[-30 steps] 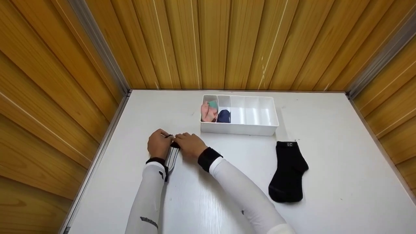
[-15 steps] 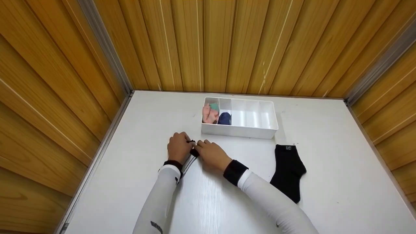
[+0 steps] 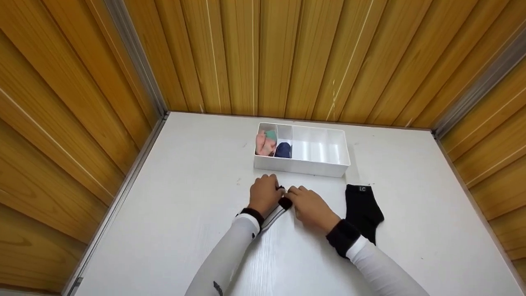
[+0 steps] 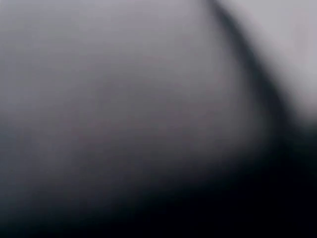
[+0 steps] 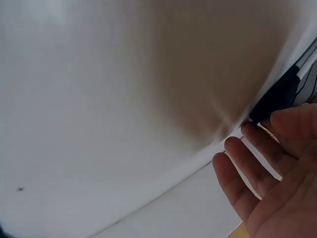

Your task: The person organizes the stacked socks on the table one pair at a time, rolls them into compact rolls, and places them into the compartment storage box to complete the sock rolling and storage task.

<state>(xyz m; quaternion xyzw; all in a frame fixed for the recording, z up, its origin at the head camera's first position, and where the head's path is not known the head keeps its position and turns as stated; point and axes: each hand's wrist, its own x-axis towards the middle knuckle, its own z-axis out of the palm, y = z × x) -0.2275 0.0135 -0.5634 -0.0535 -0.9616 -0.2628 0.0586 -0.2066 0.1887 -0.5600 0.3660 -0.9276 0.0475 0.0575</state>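
In the head view, my left hand (image 3: 265, 194) and right hand (image 3: 311, 206) meet over the table just in front of the box. Between them is a grey sock (image 3: 274, 217) with dark stripes and a black end. The left fingers grip its black edge, and the sock trails back beside the left wrist. From the other side my right thumb and forefinger pinch the black part; in the right wrist view the remaining fingers (image 5: 233, 181) are spread. A black sock (image 3: 361, 209) marked LC lies flat at the right, its lower part hidden behind my right forearm. The left wrist view is a blur.
A white divided box (image 3: 302, 164) stands behind the hands. Pink and green cloth (image 3: 266, 144) fills its left compartment, and a navy bundle (image 3: 283, 150) sits in the one beside it. Wood-patterned walls (image 3: 275, 57) enclose the white table (image 3: 197, 164) at the back and sides.
Both hands have moved right across the table with the striped sock between them, ending in front of the box. My right forearm now covers the lower part of the black sock.
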